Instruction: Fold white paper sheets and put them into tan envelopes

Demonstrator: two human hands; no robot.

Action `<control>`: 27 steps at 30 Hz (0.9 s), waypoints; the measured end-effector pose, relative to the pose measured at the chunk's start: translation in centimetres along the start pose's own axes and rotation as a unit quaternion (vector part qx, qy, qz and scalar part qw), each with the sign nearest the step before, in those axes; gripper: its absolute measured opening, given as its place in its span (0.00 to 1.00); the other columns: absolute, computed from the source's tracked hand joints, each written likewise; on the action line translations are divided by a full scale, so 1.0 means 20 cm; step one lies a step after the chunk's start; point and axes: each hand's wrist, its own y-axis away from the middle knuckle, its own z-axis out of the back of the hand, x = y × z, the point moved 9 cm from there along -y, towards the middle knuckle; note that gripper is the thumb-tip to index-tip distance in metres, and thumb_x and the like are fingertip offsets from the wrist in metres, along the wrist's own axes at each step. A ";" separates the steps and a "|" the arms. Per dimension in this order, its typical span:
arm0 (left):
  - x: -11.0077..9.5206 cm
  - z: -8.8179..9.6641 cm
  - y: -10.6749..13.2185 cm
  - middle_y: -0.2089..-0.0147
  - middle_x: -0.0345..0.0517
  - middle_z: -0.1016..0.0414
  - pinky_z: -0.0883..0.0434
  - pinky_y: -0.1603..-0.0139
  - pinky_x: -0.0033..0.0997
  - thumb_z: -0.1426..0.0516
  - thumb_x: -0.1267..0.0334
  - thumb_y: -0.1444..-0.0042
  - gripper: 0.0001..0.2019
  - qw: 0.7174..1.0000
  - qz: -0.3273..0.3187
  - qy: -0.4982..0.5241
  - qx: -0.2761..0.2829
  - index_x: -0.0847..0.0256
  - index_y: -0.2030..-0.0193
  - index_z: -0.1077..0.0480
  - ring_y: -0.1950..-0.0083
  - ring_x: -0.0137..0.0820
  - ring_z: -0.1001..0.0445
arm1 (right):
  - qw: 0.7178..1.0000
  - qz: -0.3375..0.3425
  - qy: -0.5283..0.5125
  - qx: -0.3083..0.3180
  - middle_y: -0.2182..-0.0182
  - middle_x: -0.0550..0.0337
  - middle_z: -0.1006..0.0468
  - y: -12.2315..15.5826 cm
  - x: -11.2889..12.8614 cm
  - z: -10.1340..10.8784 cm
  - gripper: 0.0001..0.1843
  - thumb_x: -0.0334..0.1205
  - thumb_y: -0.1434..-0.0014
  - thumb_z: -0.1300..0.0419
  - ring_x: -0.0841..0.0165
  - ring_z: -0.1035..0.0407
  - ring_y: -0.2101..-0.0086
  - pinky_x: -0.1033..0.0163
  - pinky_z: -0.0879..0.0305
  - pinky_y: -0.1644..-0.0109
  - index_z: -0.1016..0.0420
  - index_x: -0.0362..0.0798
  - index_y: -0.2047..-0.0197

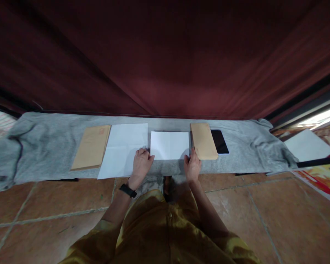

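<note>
Head view: the left hand (141, 164) sits just below centre of the frame, knuckles up and fingers curled down at the lower left corner of the folded sheet (169, 145). Whether it pinches that edge or only presses on it cannot be told. The heel of this hand lies on the big sheet (123, 150), which spreads out to the left. A black watch (128, 190) is on its wrist. The right hand (192, 165) meets the lower right corner of the folded sheet, its fingertips against the near edge of the right envelope (204, 140); its hold is just as unclear. The folded sheet lies flat in the middle of the grey cloth (44, 146), between the big sheet and the right envelope. A dark phone (219, 141) lies just right of that envelope. Left of the big sheet is a brown envelope stack (92, 147). A dark red curtain (165, 55) fills the upper frame, and tiled floor (264, 220) the lower part
</note>
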 end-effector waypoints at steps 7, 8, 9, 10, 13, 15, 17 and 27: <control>0.00 -0.02 0.00 0.61 0.54 0.27 0.31 0.41 0.48 0.42 0.58 0.41 0.11 1.000 -0.004 -0.006 0.004 0.58 0.73 0.29 0.49 0.47 0.30 | 0.999 0.016 0.030 -0.007 0.48 0.40 0.23 0.00 0.02 0.00 0.27 0.42 0.29 0.52 0.53 0.29 0.50 0.52 0.38 0.48 0.40 0.41 0.31; 0.00 -0.02 -0.01 0.61 0.54 0.27 0.31 0.41 0.48 0.42 0.58 0.41 0.11 1.000 -0.001 -0.006 0.008 0.58 0.73 0.29 0.49 0.47 0.30 | 0.999 0.017 0.033 -0.006 0.49 0.40 0.23 0.00 0.02 0.00 0.27 0.42 0.29 0.52 0.54 0.29 0.51 0.52 0.38 0.48 0.40 0.40 0.31; 0.00 -0.02 -0.01 0.61 0.54 0.27 0.31 0.41 0.47 0.42 0.58 0.41 0.11 1.000 0.000 -0.007 0.012 0.58 0.73 0.29 0.49 0.47 0.30 | 0.999 0.017 0.036 -0.005 0.50 0.41 0.23 0.00 0.03 0.00 0.27 0.42 0.29 0.52 0.54 0.29 0.51 0.52 0.38 0.48 0.40 0.40 0.31; 0.00 -0.02 -0.01 0.61 0.55 0.27 0.32 0.41 0.47 0.42 0.58 0.41 0.11 1.000 0.000 -0.007 0.017 0.58 0.73 0.29 0.48 0.47 0.30 | 0.999 0.017 0.038 -0.004 0.51 0.41 0.23 0.00 0.03 0.00 0.27 0.42 0.29 0.52 0.54 0.29 0.51 0.52 0.38 0.49 0.40 0.40 0.31; -0.01 -0.01 -0.01 0.60 0.55 0.27 0.32 0.40 0.47 0.42 0.58 0.41 0.11 0.999 0.005 -0.016 0.031 0.59 0.72 0.29 0.48 0.46 0.30 | 0.999 0.018 0.047 -0.003 0.53 0.42 0.23 0.00 0.03 0.01 0.27 0.42 0.29 0.52 0.53 0.30 0.52 0.52 0.38 0.50 0.39 0.40 0.32; -0.02 0.00 -0.01 0.59 0.55 0.27 0.32 0.40 0.46 0.42 0.58 0.40 0.11 0.999 0.014 -0.026 0.038 0.59 0.72 0.28 0.48 0.46 0.30 | 0.999 0.019 0.050 -0.003 0.53 0.43 0.24 0.01 0.04 0.01 0.26 0.42 0.29 0.52 0.53 0.30 0.53 0.52 0.38 0.50 0.38 0.41 0.32; -0.02 0.01 -0.01 0.58 0.55 0.27 0.32 0.41 0.45 0.42 0.58 0.40 0.10 0.998 0.026 -0.035 0.044 0.59 0.71 0.28 0.49 0.46 0.30 | 0.999 0.020 0.048 -0.004 0.52 0.43 0.24 0.01 0.04 0.01 0.26 0.42 0.29 0.51 0.54 0.30 0.53 0.52 0.38 0.50 0.38 0.42 0.32; -0.07 0.06 0.01 0.54 0.57 0.25 0.30 0.44 0.44 0.42 0.60 0.39 0.08 0.994 0.058 -0.079 0.052 0.63 0.59 0.27 0.46 0.47 0.29 | 0.998 0.053 0.038 -0.010 0.45 0.46 0.27 0.02 0.06 0.02 0.22 0.39 0.30 0.50 0.57 0.32 0.48 0.55 0.40 0.50 0.32 0.51 0.34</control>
